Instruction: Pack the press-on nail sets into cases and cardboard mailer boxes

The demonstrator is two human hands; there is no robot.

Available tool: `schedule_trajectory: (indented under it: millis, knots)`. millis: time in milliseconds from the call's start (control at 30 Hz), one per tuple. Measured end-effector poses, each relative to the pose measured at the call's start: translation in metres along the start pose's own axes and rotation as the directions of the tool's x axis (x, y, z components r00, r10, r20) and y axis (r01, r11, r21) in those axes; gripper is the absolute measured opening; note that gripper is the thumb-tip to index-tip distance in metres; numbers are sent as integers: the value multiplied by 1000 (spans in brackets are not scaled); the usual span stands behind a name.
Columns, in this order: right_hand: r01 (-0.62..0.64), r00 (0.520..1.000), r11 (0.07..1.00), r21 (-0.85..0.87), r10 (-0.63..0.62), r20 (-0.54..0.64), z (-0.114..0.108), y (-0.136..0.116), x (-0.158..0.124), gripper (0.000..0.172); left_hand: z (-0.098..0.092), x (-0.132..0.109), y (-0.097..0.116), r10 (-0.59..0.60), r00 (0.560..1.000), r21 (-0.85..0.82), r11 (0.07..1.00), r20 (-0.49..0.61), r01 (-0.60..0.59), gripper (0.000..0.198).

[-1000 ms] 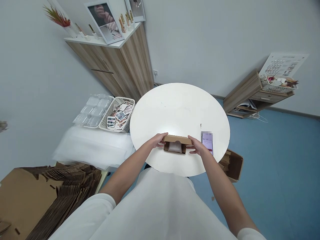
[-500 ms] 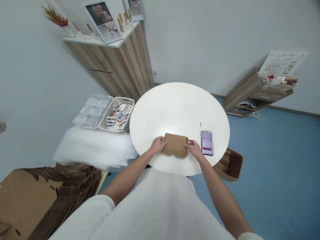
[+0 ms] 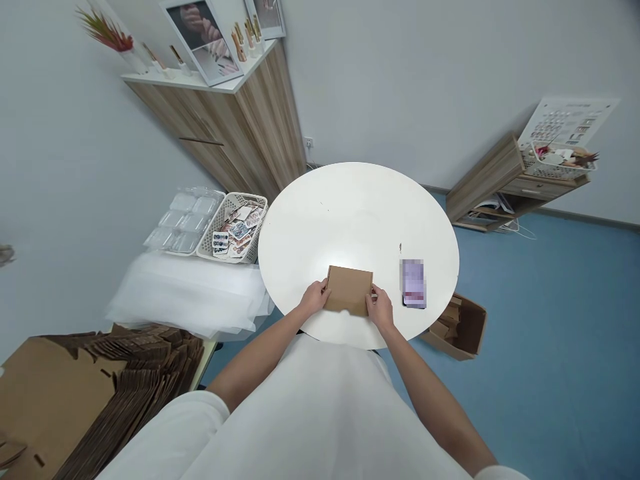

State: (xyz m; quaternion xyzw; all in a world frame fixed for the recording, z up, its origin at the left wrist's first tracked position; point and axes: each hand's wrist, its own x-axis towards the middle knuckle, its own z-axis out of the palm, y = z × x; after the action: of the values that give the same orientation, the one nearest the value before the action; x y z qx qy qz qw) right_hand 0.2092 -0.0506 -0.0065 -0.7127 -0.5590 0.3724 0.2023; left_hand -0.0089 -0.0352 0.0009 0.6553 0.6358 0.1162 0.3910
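A small brown cardboard box (image 3: 349, 288) with its lid down rests near the front edge of the round white table (image 3: 345, 213). My left hand (image 3: 315, 297) grips the box's left side, thumb on the near left part. On the opposite side, my right hand (image 3: 381, 308) holds the right edge with thumb and fingers. The undersides of the fingers are partly hidden by the box. To the right of my right hand lies a phone (image 3: 413, 285) with a lit, blurred screen.
Left of the table are a white basket (image 3: 204, 248) of printed cards, clear plastic trays (image 3: 183, 220), white plastic sheets (image 3: 185, 290) and stacked flat cardboard (image 3: 60, 387). An open carton (image 3: 473, 333) with cardboard inside stands on the floor at right. Wooden cabinets (image 3: 265, 113) line the wall.
My right hand has moved slightly down and left along the box's right side, and the flap edge that stuck out there now sits closer in. My left hand stays at its side.
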Motion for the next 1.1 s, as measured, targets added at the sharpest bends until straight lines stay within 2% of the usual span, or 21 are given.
schedule_trajectory:
  millis: [133,233,300,367,500,600,733,800,933,1000,1100]
  knots:
    - [81,996,995,57,-83,39,0,16,-10,63,3,-10,-9,24,999,-28,999,-27,-25,43]
    - [222,972,973,56,-226,62,2,27,-22,79,10,-24,-17,106,992,-59,992,-66,-110,61]
    - [303,948,953,27,-304,96,5,31,-28,81,14,-32,-19,178,982,-85,980,-56,-182,71]
    - [329,937,944,13,-328,117,7,32,-31,79,17,-36,-19,212,976,-116,969,-49,-217,80]
    - [325,937,945,31,-326,129,1,26,-29,74,15,-35,-11,195,975,-131,969,-108,-209,85]
    - [319,928,946,63,-325,184,-13,16,-24,67,4,-31,0,196,966,-98,972,-170,-214,77]
    - [233,948,972,26,-233,215,-38,-8,-10,57,-19,-19,19,192,966,-32,979,-175,-200,37]
    - [203,959,979,-14,-196,204,-49,-22,1,54,-30,-9,27,168,968,16,986,-186,-168,25]
    - [170,966,983,-67,-153,210,-62,-46,23,53,-42,12,35,112,986,100,990,-121,-100,22]
    - [155,965,984,-87,-132,224,-64,-54,31,53,-43,19,35,76,993,111,992,-86,-67,23]
    - [133,969,986,-100,-108,221,-63,-62,39,51,-41,23,33,22,996,118,993,-91,-12,25]
